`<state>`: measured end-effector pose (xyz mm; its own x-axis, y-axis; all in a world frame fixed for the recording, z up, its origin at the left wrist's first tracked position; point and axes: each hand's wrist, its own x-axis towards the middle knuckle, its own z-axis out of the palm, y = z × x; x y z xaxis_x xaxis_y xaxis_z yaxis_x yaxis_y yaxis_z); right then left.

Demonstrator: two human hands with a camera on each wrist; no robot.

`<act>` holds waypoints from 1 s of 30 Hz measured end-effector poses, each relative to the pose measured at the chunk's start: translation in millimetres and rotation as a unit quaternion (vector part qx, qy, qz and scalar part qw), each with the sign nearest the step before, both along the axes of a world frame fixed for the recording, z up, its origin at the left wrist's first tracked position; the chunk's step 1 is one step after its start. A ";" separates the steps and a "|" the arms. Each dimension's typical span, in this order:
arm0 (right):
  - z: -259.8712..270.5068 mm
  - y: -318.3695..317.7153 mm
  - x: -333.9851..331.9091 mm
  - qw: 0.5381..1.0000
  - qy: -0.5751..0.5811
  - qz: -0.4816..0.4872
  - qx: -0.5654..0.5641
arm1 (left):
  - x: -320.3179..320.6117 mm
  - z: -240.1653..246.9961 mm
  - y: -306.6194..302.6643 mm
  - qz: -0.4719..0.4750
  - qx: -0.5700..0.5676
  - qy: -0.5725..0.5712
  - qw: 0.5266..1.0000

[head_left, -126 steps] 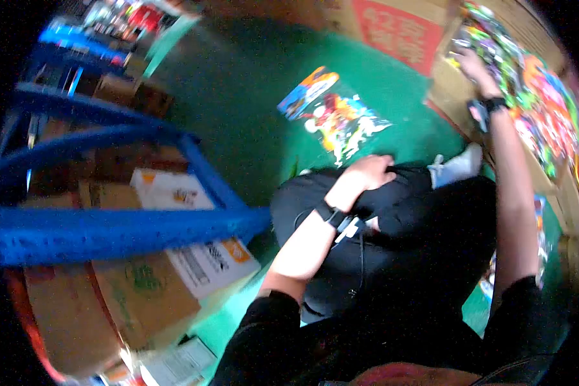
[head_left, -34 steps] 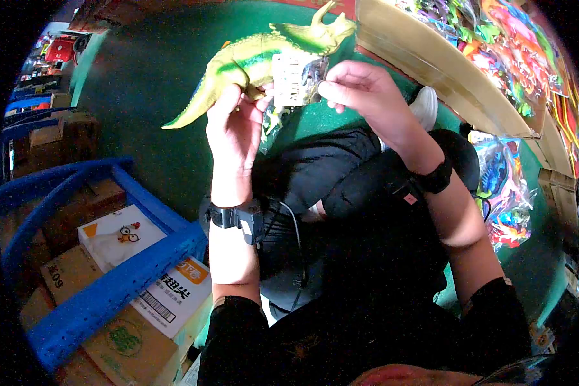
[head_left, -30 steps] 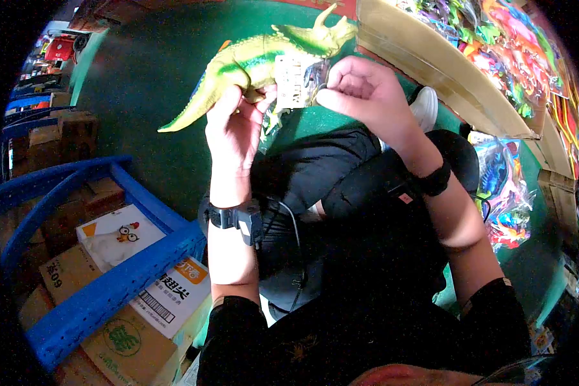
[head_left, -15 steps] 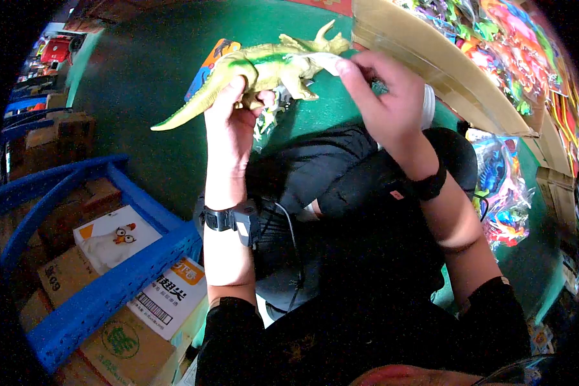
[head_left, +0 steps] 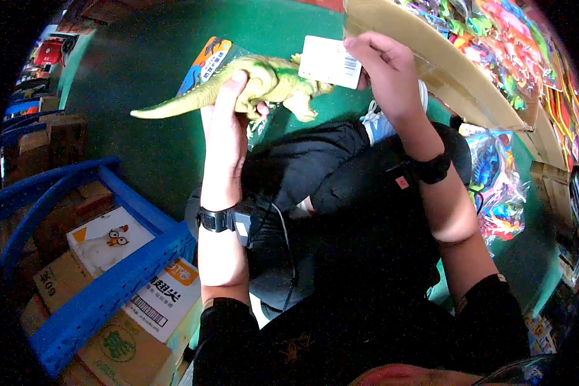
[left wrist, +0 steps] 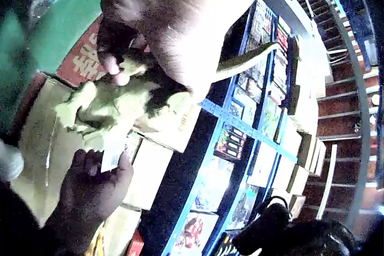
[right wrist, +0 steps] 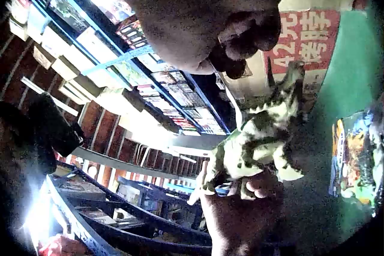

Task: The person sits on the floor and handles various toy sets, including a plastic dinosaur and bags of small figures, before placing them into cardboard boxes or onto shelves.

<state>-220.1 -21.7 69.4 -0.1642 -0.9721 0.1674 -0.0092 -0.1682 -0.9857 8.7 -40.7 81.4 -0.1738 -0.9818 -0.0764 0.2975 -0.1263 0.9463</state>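
A yellow-green toy triceratops (head_left: pixel 264 74) is held up in the head view, its tail pointing left. My left hand (head_left: pixel 227 122) grips it around the hind part, thumb over its flank. Between the thumb and fingers of my right hand (head_left: pixel 392 77) is a white card tag (head_left: pixel 325 61) with a barcode, overlapping the toy's head. The left wrist view shows the tag (left wrist: pixel 112 155) beside the toy's front end. In the right wrist view the toy (right wrist: pixel 258 142) stands above the left hand, horns and legs visible.
Behind the toy, a bagged toy set with a printed header (head_left: pixel 206 61) lies on the green floor. A cardboard box (head_left: pixel 431 61) of bagged toys stands at the right, another plastic bag of toys (head_left: pixel 495 180) below it. A blue rack beam (head_left: pixel 109 283) crosses cartons at the left.
Earliest, my right hand was in the box and the left on my leg. Later both were at the triceratops. The tag has since swung up, barcode showing; the toy has shifted left and down.
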 end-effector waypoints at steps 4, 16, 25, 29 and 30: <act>3.1 3.9 7.4 0.998 -0.051 0.011 -0.028 | 9.9 -4.8 -1.8 0.028 -0.096 -0.010 0.995; 19.0 18.3 16.7 0.996 -0.038 0.076 0.037 | 21.3 -3.0 3.3 0.068 -0.106 0.068 0.990; 20.4 18.9 17.4 0.995 -0.044 0.080 0.038 | 20.7 -3.2 3.4 0.062 -0.108 0.070 0.990; 20.7 19.8 18.4 0.995 -0.053 0.082 0.032 | 24.0 -8.0 0.1 0.053 -0.102 0.102 0.988; 22.1 20.3 17.4 0.995 -0.052 0.082 0.032 | 24.7 -7.1 -0.2 0.038 -0.092 0.119 0.988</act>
<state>-202.7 -1.5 91.4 -0.0162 -0.9953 0.0954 0.1150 -0.0966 -0.9887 33.3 -41.0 74.3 -0.0910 -0.9862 0.1384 0.5168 0.0720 0.8531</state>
